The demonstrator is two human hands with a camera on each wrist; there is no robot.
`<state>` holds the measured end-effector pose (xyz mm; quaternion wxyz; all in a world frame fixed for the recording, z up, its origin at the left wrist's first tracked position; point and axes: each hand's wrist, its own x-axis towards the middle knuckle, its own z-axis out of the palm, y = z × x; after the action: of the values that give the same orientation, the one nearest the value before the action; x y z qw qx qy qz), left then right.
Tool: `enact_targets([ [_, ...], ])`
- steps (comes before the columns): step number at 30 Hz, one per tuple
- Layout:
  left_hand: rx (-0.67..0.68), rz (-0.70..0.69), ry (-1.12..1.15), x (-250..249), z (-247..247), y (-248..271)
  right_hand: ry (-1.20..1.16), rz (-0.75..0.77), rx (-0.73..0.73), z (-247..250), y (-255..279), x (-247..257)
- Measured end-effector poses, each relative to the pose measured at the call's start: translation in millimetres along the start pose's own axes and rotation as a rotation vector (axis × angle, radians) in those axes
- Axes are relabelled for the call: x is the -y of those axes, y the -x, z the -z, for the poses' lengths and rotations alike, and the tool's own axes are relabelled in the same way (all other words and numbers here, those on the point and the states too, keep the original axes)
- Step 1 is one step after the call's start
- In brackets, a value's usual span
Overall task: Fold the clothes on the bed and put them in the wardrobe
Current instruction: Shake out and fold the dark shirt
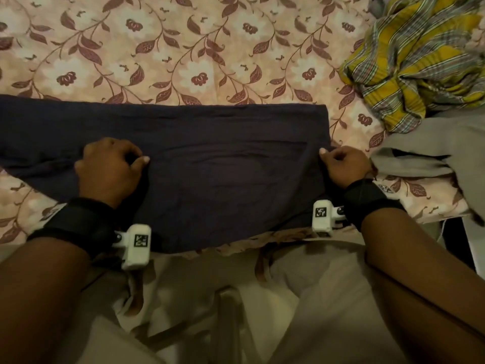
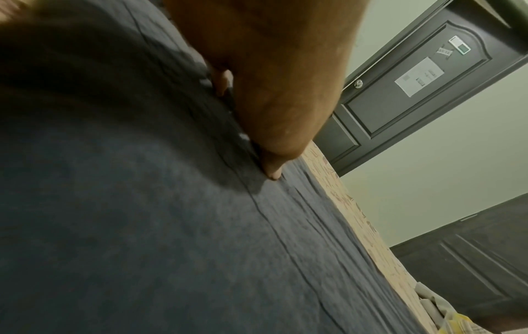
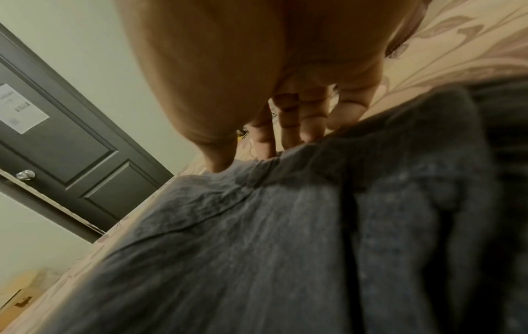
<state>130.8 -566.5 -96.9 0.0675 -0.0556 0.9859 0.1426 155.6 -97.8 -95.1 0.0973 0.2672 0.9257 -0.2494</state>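
Two hands grip the dark garment (image 1: 210,166) at the bed's near edge: left hand (image 1: 109,166) pinching mid-cloth, right hand (image 1: 343,164) clamped on its right edge, apparently to fold it

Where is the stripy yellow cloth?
In the head view, the crumpled yellow striped cloth lies at the bed's far right, beyond the grey garment and right of the dark navy garment.

The dark navy garment (image 1: 210,166) was matt, soft woven cloth, faintly creased; beneath it the floral bedsheet (image 1: 183,48) looked smooth printed cotton; right of the garment lay crumpled yellow checked cloth (image 1: 420,61) and plain grey fabric (image 1: 425,151).
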Motion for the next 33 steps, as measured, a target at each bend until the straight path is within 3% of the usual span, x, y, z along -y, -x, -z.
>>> enact_targets([
  [9,-0.127,0.113,0.18,7.4,-1.0,-5.0,-0.025,-0.081,-0.19,14.3,-10.6,-16.6],
  [15,-0.127,0.164,0.184,-0.8,-4.5,-10.8,-0.115,0.045,-0.241,14.7,-4.9,-22.5],
  [17,-0.117,0.176,0.176,-3.1,-3.0,-13.0,-0.163,0.052,-0.212,17.4,-2.4,-20.7],
  [19,-0.135,0.172,0.126,-11.4,2.6,-10.4,-0.193,0.023,-0.086,19.9,-2.6,-20.7],
  [20,-0.166,0.13,0.112,-19.7,5.3,-5.1,-0.191,-0.016,0.006,22.4,-1.5,-20.4],
  [22,-0.134,-0.111,0.151,-43.2,10.9,15.3,-0.148,-0.068,0.154,27.2,-1.2,-24.2],
  [24,0.141,-0.395,0.114,-63.9,10.0,48.0,-0.056,-0.064,0.193,30.9,-1.6,-29.5],
  [26,0.371,-0.555,-0.114,-67.7,0.5,77.1,-0.02,-0.09,0.173,34.4,1.4,-34.3],
  [28,0.413,-0.569,-0.244,-53.1,-8.7,85.6,-0.033,-0.117,0.148,38.3,5.1,-38.6],
  [33,0.442,-0.57,-0.036,-21.5,3.7,87.2,-0.01,-0.114,0.108,49.6,14.8,-40.9],
])
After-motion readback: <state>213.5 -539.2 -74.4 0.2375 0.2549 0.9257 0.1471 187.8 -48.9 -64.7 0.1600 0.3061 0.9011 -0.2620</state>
